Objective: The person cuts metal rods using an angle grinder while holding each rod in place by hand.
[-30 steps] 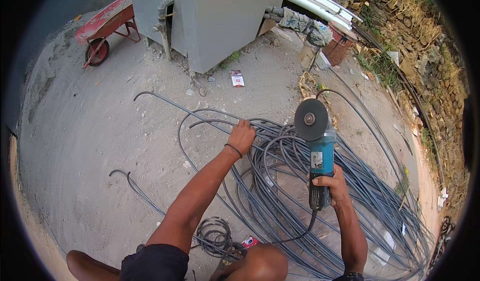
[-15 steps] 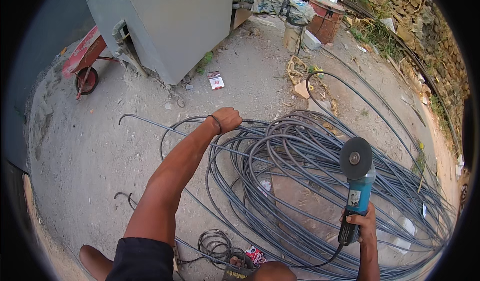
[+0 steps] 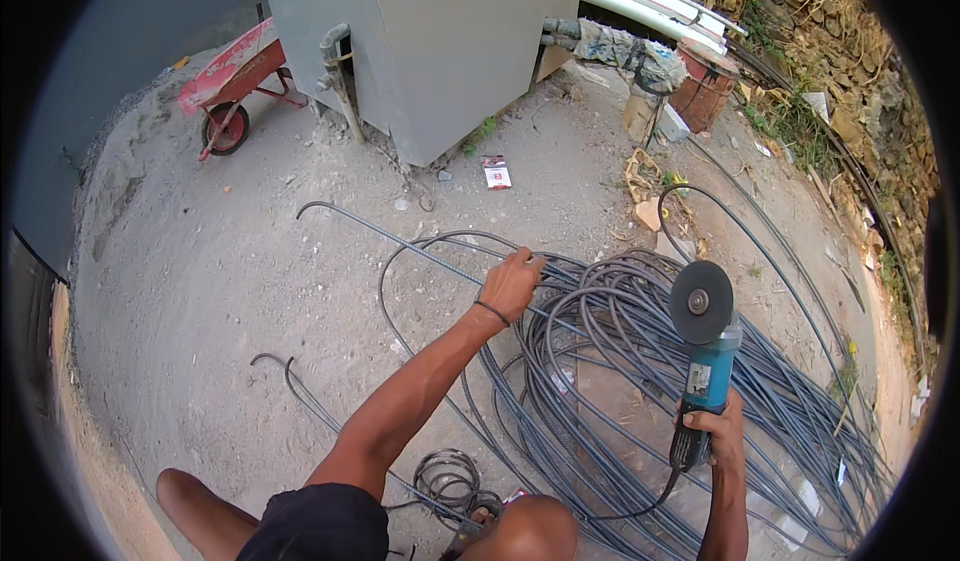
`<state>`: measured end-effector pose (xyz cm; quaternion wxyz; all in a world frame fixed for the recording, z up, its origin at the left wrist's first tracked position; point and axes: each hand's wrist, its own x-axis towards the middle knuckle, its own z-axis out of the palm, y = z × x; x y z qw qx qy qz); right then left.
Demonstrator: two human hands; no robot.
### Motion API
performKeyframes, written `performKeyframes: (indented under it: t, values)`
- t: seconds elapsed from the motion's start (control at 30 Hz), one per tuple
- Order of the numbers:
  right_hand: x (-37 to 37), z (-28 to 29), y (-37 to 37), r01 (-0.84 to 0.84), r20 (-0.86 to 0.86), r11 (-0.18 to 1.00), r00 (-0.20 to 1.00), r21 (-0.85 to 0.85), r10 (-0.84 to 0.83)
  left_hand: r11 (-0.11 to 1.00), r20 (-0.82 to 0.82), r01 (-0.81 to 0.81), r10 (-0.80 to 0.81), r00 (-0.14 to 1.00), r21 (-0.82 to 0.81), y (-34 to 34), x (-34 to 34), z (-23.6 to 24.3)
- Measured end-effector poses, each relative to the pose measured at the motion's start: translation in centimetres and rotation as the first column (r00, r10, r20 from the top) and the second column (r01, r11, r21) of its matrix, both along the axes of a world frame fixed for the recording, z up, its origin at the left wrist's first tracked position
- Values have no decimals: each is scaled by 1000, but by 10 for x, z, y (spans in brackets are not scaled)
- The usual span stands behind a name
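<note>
My left hand is closed around steel rebar at the upper left edge of a large loose coil of rebar. Exactly how many rods lie in its grip is hidden by the fingers. One hooked rod sticks out leftward past that hand. In my right hand is an angle grinder, blue with a black handle, held upright over the coil's right part. Its dark disc points up and away from the rods, touching nothing. From the handle's lower end a black cord curves down to the left.
Smaller wire loops lie near my knee, with two bent rod ends to the left. Farther off stand a red wheelbarrow, a grey block structure and a rusty drum. A small carton lies on the ground.
The whole view has shifted, so the surroundings sit farther right. My left hand has come a little nearer along the rods. The grinder remains raised in my right hand.
</note>
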<state>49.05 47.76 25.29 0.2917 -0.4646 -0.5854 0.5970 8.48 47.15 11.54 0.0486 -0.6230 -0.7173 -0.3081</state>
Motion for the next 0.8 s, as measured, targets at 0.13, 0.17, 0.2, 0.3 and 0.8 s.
performKeyframes:
  t: [0.13, 0.17, 0.2, 0.3, 0.8]
  values:
    - [-75, 11, 15, -225, 60, 973, 973, 57, 221, 798, 330, -587, 521, 787, 141, -128, 23, 0]
    - [-100, 8, 18, -284, 78, 955, 958, 85, 277, 614, 395, -788, 714, 578, 44, -154, 15, -23]
    - [-135, 6, 15, -370, 83, 926, 928, 77, 363, 496, 456, -863, 792, 406, -93, -186, -1, -55]
    - [-199, -11, 29, -530, 229, 839, 838, 125, 496, 734, 854, -445, 387, -348, -514, -203, -1, -86]
    - [-412, -63, 41, -812, 431, 579, 548, 70, 717, 801, 881, -391, 469, -62, -454, -205, 64, -80]
